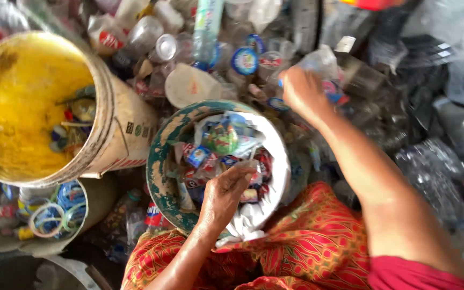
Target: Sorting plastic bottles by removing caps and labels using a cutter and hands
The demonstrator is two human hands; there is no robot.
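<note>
Open mouth of the green-rimmed round bucket lined with white plastic (161, 161): entry from above only, partly taken up by the left hand (226, 193) and a heap of crumpled coloured labels (218, 142). The large yellow-stained plastic pail (115, 115) stands just beside it on the left, closing that side. Ahead, the dense pile of clear plastic bottles and cups (189, 48) leaves no gap; the right hand (302, 91) sits within it. The orange patterned cloth (307, 241) bounds the near side.
</note>
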